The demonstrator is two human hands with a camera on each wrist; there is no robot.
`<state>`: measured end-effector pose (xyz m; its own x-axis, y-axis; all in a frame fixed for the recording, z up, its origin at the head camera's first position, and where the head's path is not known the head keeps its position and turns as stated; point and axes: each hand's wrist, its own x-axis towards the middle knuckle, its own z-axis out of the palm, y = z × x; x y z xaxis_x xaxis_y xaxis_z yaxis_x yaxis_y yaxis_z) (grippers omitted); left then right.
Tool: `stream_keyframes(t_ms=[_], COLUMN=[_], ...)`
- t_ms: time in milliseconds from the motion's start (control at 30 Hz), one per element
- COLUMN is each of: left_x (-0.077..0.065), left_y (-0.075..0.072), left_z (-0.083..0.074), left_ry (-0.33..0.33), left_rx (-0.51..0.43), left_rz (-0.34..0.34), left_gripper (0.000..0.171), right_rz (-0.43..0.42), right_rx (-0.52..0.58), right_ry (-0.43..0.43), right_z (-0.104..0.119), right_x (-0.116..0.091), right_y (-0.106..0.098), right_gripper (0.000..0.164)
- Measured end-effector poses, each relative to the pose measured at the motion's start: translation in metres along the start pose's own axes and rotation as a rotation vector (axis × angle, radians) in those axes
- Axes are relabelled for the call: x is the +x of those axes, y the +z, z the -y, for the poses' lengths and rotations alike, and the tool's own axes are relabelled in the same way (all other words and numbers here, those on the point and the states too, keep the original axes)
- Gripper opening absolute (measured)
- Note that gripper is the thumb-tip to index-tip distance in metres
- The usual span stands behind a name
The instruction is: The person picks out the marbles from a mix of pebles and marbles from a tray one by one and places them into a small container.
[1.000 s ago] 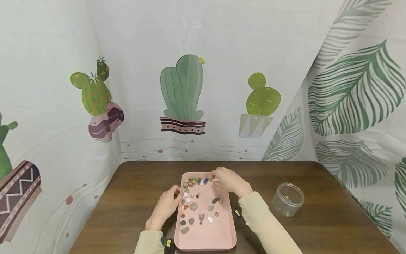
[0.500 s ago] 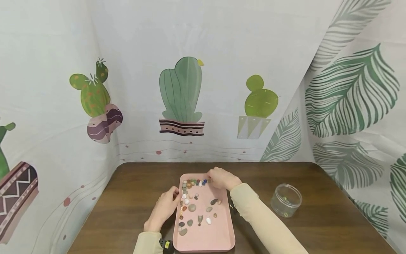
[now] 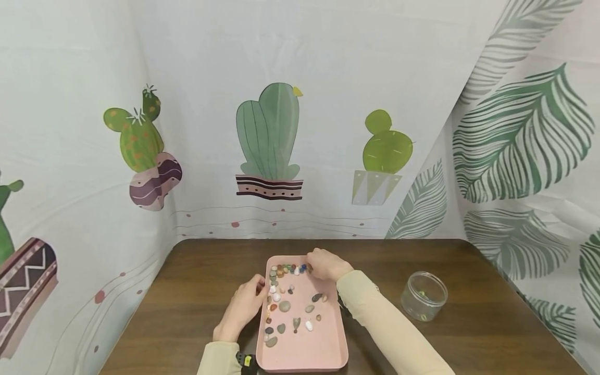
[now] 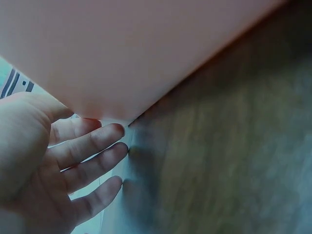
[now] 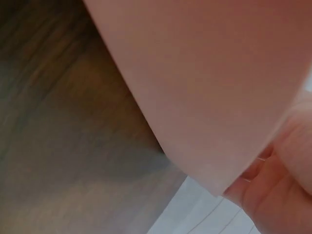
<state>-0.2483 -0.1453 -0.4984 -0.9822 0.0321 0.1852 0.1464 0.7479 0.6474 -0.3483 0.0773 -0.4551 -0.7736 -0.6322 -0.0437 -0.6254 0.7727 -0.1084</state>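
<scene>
Pebble row point(image 3: 291, 269) lies just beside right hand point(image 3: 326, 264) fingers.

A pale pink rectangular plastic tray point(image 3: 323, 349) lies on the dark brown wood-grain tabletop point(image 3: 201, 291). The small pebbles point(image 3: 286, 306) in it are grey, white, rust-brown, tan, green and blue. Toward the right edge stands a clear round plastic jar point(image 3: 424, 296) with greenish specks inside. Both sleeves point(image 3: 389, 333) are cream. The white backdrop curtain point(image 3: 328, 104) carries green cacti in striped maroon pots, and green leaves.
</scene>
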Motion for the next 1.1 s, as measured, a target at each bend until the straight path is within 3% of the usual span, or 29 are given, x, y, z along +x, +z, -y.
stream_keyframes(t_ms=[233,467,567,867,1100], left_x=[0.000,0.000,0.000,0.002,0.002], left_y=[0.002,0.001,0.001,0.003,0.002], left_z=[0.001,0.001,0.001,0.004,0.004], left_ry=[-0.006,0.003,0.010,0.005,0.008], left_rx=[0.012,0.010,0.008,0.000,0.001], left_rz=[-0.010,-0.020,-0.024,-0.025,-0.029], left_gripper=[0.013,0.014,0.014,0.014,0.013], right_rz=[0.006,0.010,-0.008,-0.084,-0.202], right_rx=[-0.025,-0.061,-0.086,-0.131,-0.126], right_ry=[-0.056,-0.096,-0.128,-0.228,-0.290], right_z=[0.000,-0.004,-0.006,-0.015,-0.027], right_x=[-0.002,-0.008,-0.014,-0.047,-0.078], right_y=[-0.004,-0.017,-0.026,-0.045,-0.056], right_gripper=[0.019,0.004,0.009,0.009,0.009])
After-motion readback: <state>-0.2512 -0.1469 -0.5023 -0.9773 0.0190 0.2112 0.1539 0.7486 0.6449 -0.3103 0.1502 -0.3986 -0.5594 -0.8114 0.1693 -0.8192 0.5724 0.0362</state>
